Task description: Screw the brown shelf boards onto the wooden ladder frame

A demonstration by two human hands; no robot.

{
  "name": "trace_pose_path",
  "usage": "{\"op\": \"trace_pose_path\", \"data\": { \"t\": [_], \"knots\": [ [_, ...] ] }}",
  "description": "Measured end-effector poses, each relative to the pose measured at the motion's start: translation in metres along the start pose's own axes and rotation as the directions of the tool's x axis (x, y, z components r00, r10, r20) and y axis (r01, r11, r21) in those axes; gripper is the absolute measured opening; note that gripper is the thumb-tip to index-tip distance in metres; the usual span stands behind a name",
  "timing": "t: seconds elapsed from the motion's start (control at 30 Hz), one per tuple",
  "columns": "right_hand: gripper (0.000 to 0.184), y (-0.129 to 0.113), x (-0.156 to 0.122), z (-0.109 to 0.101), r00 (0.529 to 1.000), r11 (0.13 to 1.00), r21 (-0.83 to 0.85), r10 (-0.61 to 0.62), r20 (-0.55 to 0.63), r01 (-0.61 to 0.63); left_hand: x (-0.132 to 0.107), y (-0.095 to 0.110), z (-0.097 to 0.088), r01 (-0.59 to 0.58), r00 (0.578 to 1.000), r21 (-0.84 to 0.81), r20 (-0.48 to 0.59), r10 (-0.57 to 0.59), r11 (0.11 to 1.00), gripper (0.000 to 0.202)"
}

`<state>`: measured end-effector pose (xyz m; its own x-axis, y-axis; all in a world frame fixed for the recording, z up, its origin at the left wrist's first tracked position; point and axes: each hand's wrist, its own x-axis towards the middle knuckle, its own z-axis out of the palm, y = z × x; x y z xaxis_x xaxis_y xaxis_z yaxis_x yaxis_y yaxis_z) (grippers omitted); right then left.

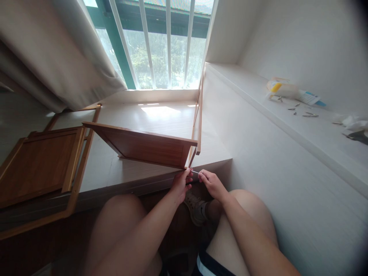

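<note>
- White ledge [100, 165]
- Wooden board [143, 145]: tilted, on the ledge
- Narrow wooden frame [199, 130]: toward the ledge's right end
- Left hand [181, 184]: at the ledge's front edge, fingers bent, grip unclear
- Right hand [211, 184]: before the ledge, closed on a thin rod [195, 172]

Left hand [179, 186] at 4 o'clock corner of panel [146, 146]; right hand [212, 184] pinches thin rod [195, 172]. Curtain [66, 46] at 10 o'clock.
</note>
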<state>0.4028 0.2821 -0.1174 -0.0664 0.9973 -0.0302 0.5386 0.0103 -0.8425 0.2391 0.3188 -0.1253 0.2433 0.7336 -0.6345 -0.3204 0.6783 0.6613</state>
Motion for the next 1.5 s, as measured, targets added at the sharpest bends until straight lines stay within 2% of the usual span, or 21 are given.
{"op": "trace_pose_path", "data": {
  "t": [0.4,0.63,1.5],
  "knots": [
    [0.036,0.002,-0.001,0.015,0.996,0.997,0.075,-0.006,-0.085,0.012,-0.001,0.001,-0.005,-0.042,0.999,0.032,-0.002,0.042,0.999,0.050],
    [0.035,0.003,-0.001,0.022,0.998,0.999,0.039,-0.019,-0.064,0.022,-0.002,0.002,-0.008,-0.063,0.998,0.039,0.004,0.062,0.997,0.047],
    [0.034,0.008,0.000,0.021,0.994,0.999,0.047,0.015,-0.105,-0.010,0.003,0.000,-0.010,-0.039,0.999,0.046,-0.010,0.040,0.998,0.051]
  ]
}}
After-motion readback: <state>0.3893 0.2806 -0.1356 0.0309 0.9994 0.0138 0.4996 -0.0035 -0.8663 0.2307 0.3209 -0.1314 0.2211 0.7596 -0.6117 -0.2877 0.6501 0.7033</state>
